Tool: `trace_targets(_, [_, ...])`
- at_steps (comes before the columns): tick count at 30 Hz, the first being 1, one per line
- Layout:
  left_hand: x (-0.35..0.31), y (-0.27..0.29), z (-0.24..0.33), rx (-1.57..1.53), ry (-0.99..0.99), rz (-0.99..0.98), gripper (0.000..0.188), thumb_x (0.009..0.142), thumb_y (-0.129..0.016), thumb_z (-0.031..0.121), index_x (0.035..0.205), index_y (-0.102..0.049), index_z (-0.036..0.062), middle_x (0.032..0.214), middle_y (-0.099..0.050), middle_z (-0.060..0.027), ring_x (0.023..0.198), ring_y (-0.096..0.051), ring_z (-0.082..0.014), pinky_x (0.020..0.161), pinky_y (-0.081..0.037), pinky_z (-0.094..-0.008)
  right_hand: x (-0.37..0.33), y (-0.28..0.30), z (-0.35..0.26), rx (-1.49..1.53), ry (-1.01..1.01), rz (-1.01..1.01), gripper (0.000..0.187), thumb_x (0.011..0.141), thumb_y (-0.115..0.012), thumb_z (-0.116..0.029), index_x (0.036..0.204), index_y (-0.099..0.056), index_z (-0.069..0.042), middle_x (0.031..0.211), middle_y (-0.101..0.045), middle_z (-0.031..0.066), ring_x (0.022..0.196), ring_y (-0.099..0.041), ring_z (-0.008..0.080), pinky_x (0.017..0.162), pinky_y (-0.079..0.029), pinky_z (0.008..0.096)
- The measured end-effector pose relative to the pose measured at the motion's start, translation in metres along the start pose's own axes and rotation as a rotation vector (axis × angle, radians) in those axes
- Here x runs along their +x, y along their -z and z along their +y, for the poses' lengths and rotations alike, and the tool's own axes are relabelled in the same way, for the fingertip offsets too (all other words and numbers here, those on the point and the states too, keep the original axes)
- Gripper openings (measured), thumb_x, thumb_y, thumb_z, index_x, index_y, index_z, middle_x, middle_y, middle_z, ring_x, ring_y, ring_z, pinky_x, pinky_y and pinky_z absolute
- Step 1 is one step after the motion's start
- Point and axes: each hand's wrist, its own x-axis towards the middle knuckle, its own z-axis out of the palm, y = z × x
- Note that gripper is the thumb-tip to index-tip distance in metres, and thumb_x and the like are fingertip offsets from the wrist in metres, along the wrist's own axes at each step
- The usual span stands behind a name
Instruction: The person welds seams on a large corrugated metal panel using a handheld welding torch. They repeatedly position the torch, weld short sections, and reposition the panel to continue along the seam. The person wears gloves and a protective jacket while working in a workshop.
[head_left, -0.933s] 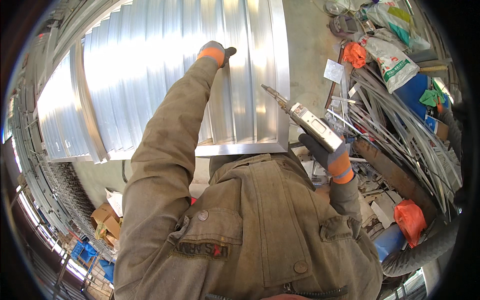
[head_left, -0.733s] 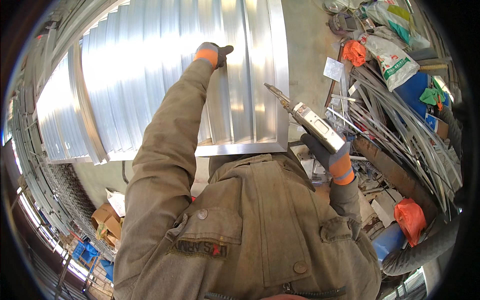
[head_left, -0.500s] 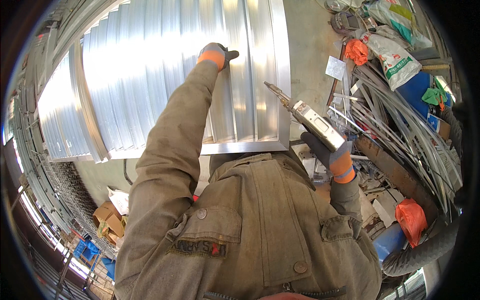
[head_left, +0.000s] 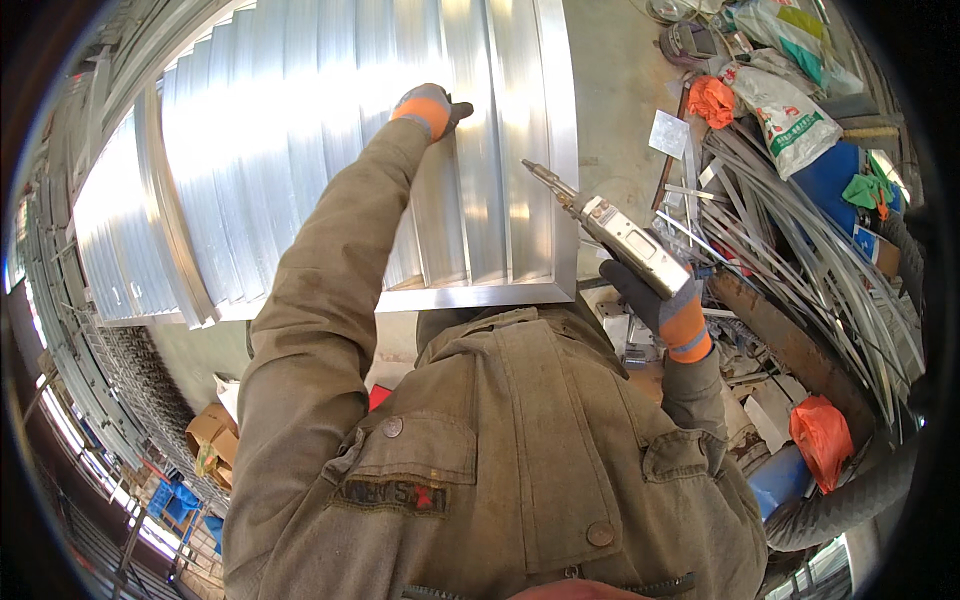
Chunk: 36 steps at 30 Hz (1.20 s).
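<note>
My left hand point(head_left: 432, 108), in a grey, orange and black glove, is on a silver metal slat point(head_left: 455, 220) of a large louvred panel. Its fingers look curled round the slat, though most are hidden behind the back of the hand; the thumb points right. My right hand point(head_left: 645, 300), gloved alike, is closed round a grey power drill point(head_left: 635, 245) with a slim metal nose. The drill is right of the panel's frame point(head_left: 562, 130), its nose aimed up and left, with the tip over the frame's right side and end slats, apparently apart from them.
Metal strips point(head_left: 790, 240) lie heaped at the right, near a white sack point(head_left: 795, 120) and orange plastic bags point(head_left: 822, 440). A rusty beam point(head_left: 790, 325) runs below the heap, and a grey ribbed hose point(head_left: 840, 505) at the lower right. Cardboard boxes point(head_left: 213, 440) stand at lower left.
The left hand and the drill appear slightly further left, as does the panel, so the view has shifted a little. My left sleeve has swung slightly left; both grips look unchanged.
</note>
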Motion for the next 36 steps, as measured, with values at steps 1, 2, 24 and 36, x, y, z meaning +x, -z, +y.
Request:
trace_targets(1, [-0.001,0.001,0.002,-0.010,0.049,-0.060,0.060,0.099,-0.081,0.064,0.112,-0.079,0.0052,0.101,-0.077,-0.0130,0.092,-0.070,-0.0313,0.088,-0.057,-0.0468,0.000,0.001,0.001,0.015,0.000,-0.002,0.037,0.099,-0.091,-0.013,0.132,-0.078,-0.002,0.111,-0.077,0.0108,0.085,-0.080,0.0192,0.072,-0.062,0.0345])
trace_targets(2, [-0.003,0.004,0.003,-0.021,0.104,-0.122,0.064,0.101,-0.078,0.064,0.127,-0.079,0.0058,0.122,-0.077,-0.0166,0.115,-0.071,-0.0367,0.102,-0.057,-0.0499,0.001,0.001,0.003,0.032,-0.001,-0.008,0.037,0.099,-0.091,-0.013,0.132,-0.078,-0.002,0.111,-0.078,0.0110,0.085,-0.080,0.0192,0.071,-0.062,0.0347])
trace_targets(24, [-0.062,-0.012,0.006,0.010,0.192,-0.078,0.056,0.104,-0.077,0.064,0.124,-0.082,0.0119,0.118,-0.084,-0.0128,0.117,-0.079,-0.0361,0.106,-0.061,-0.0515,0.003,-0.003,0.024,-0.050,-0.002,0.017,0.032,0.099,-0.090,-0.016,0.129,-0.085,-0.007,0.110,-0.085,0.0094,0.087,-0.081,0.0173,0.078,-0.064,0.0339])
trace_targets(36, [-0.105,-0.028,0.022,-0.328,0.232,0.180,0.068,0.106,-0.080,0.042,0.166,-0.059,0.0184,0.140,-0.080,-0.0171,0.128,-0.076,-0.0374,0.113,-0.059,-0.0482,0.014,-0.001,0.020,-0.023,0.080,0.011,0.034,0.096,-0.093,-0.013,0.128,-0.081,-0.006,0.108,-0.078,0.0108,0.085,-0.077,0.0240,0.072,-0.060,0.0377])
